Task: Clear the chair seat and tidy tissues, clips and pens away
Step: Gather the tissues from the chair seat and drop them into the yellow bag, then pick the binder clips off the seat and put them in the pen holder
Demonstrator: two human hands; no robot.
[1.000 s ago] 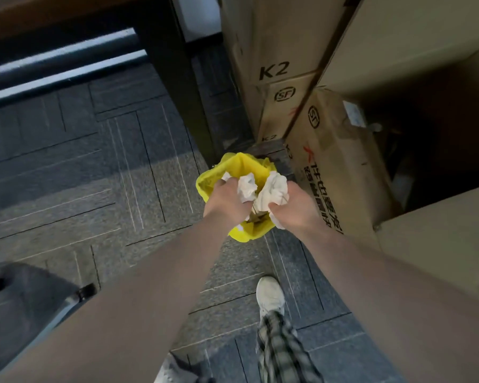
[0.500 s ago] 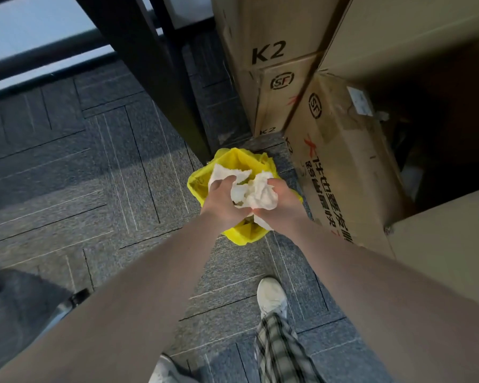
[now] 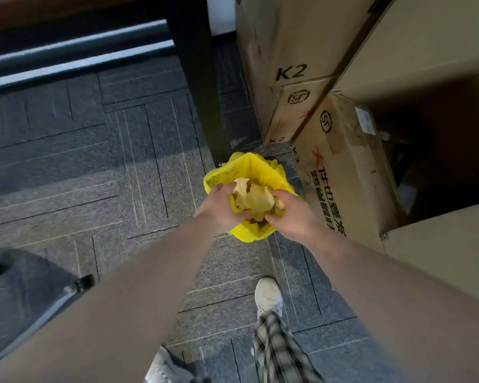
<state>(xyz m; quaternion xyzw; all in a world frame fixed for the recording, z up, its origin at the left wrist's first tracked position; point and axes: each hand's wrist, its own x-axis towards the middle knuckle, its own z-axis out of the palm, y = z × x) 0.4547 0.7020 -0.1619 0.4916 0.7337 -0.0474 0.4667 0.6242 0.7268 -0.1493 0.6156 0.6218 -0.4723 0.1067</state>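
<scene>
A small bin lined with a yellow bag stands on the grey carpet beside a dark table leg. Crumpled tissues sit in its mouth, tinted yellow by the liner's shade. My left hand is on the tissues' left side and my right hand on their right, both with fingers curled around the wad, pressing it down inside the bag. The lower part of the bin is hidden by my hands.
Stacked cardboard boxes crowd the right side, one marked K2. A dark table leg rises just behind the bin. A chair base sits at the lower left. My feet and checked trousers are below.
The tissues have gone from above the bag's rim down into its mouth, with both hands following them lower. The view shifted slightly.
</scene>
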